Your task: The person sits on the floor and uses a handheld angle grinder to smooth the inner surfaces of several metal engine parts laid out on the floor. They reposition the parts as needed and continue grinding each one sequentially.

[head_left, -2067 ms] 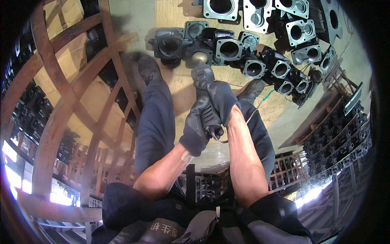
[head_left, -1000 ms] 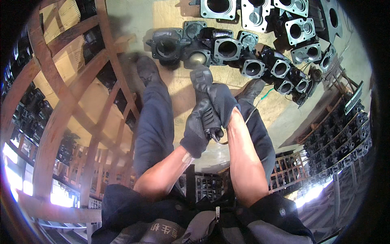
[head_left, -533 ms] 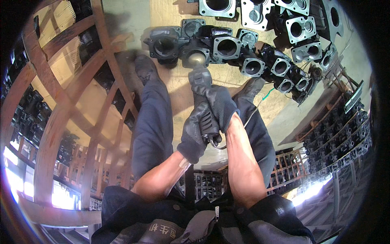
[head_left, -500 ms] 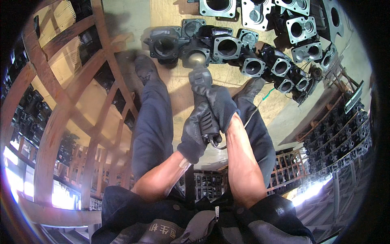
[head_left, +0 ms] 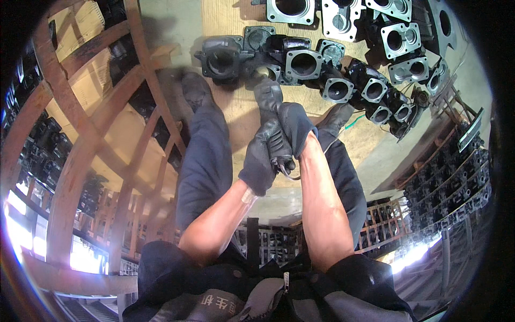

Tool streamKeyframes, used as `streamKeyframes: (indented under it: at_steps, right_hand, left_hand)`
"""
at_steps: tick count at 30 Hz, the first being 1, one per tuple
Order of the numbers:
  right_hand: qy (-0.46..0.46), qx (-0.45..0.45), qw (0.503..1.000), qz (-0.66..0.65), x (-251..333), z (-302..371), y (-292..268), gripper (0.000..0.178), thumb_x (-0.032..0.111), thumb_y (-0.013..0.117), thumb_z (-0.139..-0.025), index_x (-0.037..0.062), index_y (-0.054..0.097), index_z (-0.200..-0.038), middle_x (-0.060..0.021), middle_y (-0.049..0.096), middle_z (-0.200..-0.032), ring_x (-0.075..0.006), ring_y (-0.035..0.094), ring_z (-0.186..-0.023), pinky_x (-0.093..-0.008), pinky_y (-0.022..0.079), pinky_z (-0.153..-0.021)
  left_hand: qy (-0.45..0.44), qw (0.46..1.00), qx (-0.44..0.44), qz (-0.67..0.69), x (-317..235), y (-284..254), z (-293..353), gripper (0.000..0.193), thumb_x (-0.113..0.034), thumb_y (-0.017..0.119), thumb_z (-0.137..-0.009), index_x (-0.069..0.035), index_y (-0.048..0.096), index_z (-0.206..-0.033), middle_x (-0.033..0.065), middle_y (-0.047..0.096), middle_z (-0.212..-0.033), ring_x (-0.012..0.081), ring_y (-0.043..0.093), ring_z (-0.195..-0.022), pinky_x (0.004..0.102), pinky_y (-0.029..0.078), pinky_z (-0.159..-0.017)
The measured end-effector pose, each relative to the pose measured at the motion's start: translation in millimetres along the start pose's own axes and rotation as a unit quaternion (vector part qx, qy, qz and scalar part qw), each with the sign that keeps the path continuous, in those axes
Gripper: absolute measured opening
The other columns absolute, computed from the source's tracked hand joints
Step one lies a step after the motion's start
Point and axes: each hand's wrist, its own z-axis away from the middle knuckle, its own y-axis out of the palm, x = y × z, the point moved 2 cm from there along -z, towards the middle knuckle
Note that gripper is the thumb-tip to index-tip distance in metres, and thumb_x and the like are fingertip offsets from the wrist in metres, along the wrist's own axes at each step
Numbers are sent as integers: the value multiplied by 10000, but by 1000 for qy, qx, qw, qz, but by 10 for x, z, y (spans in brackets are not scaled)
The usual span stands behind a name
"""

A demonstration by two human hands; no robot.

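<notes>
Both my hands wear dark gloves and grip a black corded power grinder. My left hand is wrapped round its rear body, near the vented end where the cord comes out. Farther forward, my right hand closes over the body from the right. The grinder's front end meets a black metal casting with a bare flange, and hides part of its opening. A round, brassy-looking piece shows dimly at that contact; its kind is unclear. Another casting with a round bore stands just left.
More flanged castings stand in a row, curving to the right on a tan board. Larger ones lie beyond. My legs flank the work. A rusty metal rack rises at left; stacked castings fill the right side.
The grinder and both hands have moved slightly forward, covering more of the casting's opening. The whole view has shifted a little. My grip looks unchanged.
</notes>
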Motion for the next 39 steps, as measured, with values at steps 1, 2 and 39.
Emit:
streamKeyframes:
  at_steps: [1, 2, 39]
  right_hand:
    - [-11, 5, 1000, -16, -87, 8, 28, 173, 103, 539, -825, 4, 644, -919, -240, 631, -846, -346, 652, -809, -373, 501, -674]
    - [-25, 11, 999, -32, -158, -1, 54, 179, 101, 540, -826, 10, 643, -940, -239, 631, -846, -345, 652, -809, -370, 502, -674]
    - [95, 32, 941, -322, 36, 346, 22, 283, 216, 603, -881, -63, 653, -893, -42, 633, -735, -93, 554, -630, -270, 460, -562]
  left_hand:
    - [-2, 1000, 8, 6, 30, -22, 22, 234, -290, 477, -948, -70, 555, -962, 34, 592, -741, 165, 590, -548, 324, 515, -428]
    - [-1, 1000, -26, 2, 42, -57, 43, 254, -298, 471, -950, -60, 554, -984, 43, 599, -760, 166, 598, -559, 318, 526, -437]
    - [1, 996, -90, -22, 183, -42, 295, 239, -282, 527, -922, -75, 579, -1029, 34, 637, -822, 164, 625, -638, 290, 540, -524]
